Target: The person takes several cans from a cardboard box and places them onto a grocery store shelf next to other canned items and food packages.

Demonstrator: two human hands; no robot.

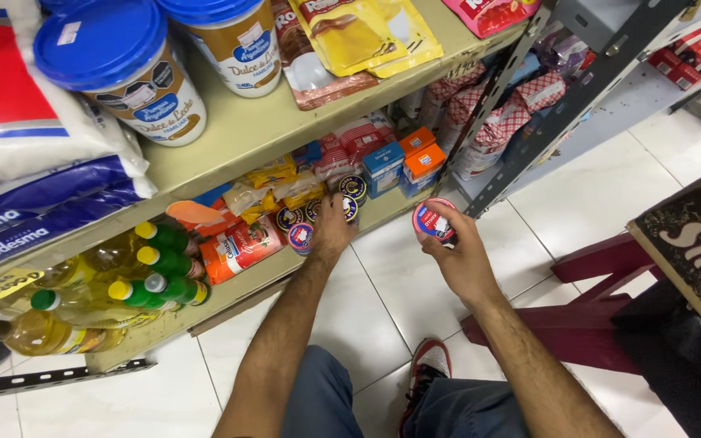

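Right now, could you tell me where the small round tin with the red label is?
In the head view, the right hand holds the red-labelled tin just off the lower shelf.

The small round tin (434,221) in the right hand (460,258) looks like metal with a glossy printed top, and the low tins (342,199) that the left hand (332,229) touches shine the same way beside matt cardboard boxes (422,162). The shelf board (269,126) is a dull, smooth cream surface on matt grey metal uprights (521,122), bearing tubs with smooth blue plastic lids (99,40) and crinkled glossy foil pouches (363,32). Lower down, clear plastic oil bottles (83,304) gleam with yellow and green plastic caps, and the floor tiles (594,195) are pale and glossy.
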